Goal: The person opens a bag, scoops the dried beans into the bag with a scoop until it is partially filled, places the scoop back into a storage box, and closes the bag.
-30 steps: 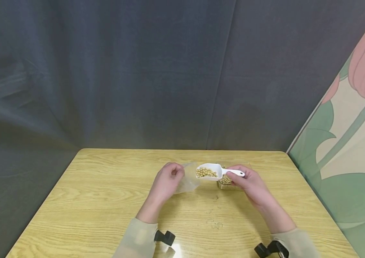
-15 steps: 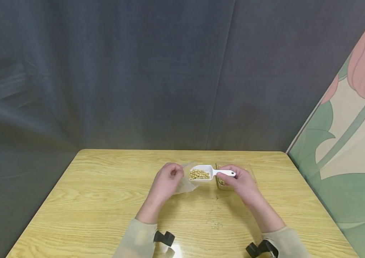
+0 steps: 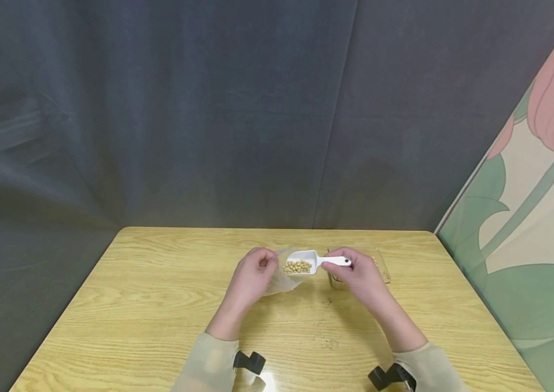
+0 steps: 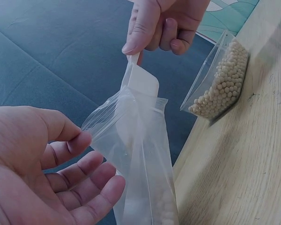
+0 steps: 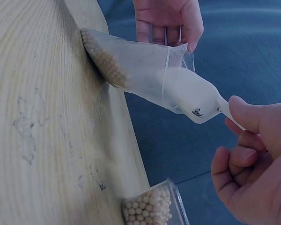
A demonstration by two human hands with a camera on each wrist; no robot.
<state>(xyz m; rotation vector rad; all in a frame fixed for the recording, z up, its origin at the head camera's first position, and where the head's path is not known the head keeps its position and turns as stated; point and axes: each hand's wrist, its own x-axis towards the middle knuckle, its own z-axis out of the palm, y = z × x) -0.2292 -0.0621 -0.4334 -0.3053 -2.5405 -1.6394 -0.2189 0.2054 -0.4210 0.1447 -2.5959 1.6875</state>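
Note:
My left hand [image 3: 250, 275] pinches the rim of a clear zip bag [image 5: 145, 63] between thumb and forefinger; its other fingers are loosely bent. Small round tan beans [image 5: 105, 63] lie at the bottom of the bag, which stands on the table. My right hand [image 3: 359, 275] grips the handle of a white scoop [image 3: 310, 257], thumb on top. In the wrist views the scoop's front end is inside the bag's mouth. More beans [image 3: 297, 267] sit in the scoop.
A clear plastic box [image 4: 202, 77] partly filled with the same beans stands on the wooden table [image 3: 135, 305], behind my right hand in the head view. Dark marks [image 3: 326, 340] spot the tabletop. A dark curtain [image 3: 218, 120] hangs behind, and a flower-patterned cloth [image 3: 527, 261] at right.
My right hand has moved left with the scoop, bringing its front end to the bag's mouth. Fewer beans show in the scoop now. The left hand and bag have stayed nearly still.

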